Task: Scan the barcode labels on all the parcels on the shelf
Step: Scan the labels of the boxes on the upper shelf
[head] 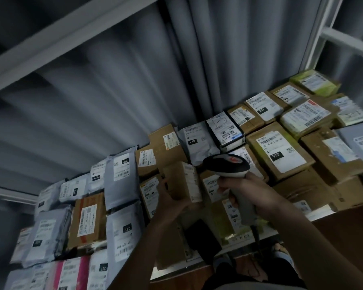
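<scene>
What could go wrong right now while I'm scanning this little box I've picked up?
Misread: the scanner in your right hand points past the small box toward other labelled parcels, so it might catch a neighbouring barcode.

Slip: your left hand holds the box tilted by its lower end; it could drop among the stacked parcels.

Dim light and motion blur may make labels harder to read.

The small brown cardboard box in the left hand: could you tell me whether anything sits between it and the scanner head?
Nothing visible does: the grey handheld barcode scanner sits just right of the small brown cardboard box.
</scene>
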